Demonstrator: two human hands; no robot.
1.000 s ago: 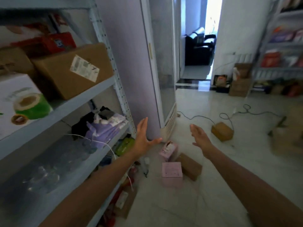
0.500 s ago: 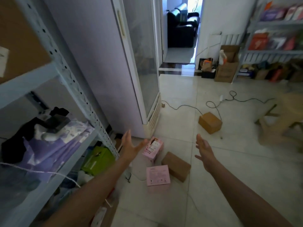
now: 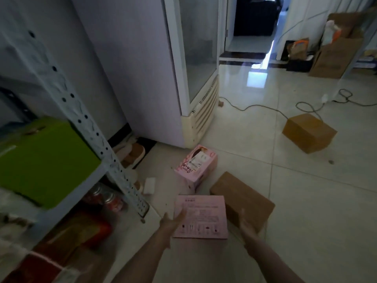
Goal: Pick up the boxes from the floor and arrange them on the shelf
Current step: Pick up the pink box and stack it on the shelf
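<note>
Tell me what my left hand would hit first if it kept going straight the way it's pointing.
Most likely the flat pink box on the floor: your left hand points forward and down at its near left edge. Whether it already touches is unclear.

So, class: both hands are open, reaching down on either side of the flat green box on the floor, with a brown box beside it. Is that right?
Not quite. In the head view the flat box between the left hand and right hand is pink, not green. The brown box does lie beside it.
</note>
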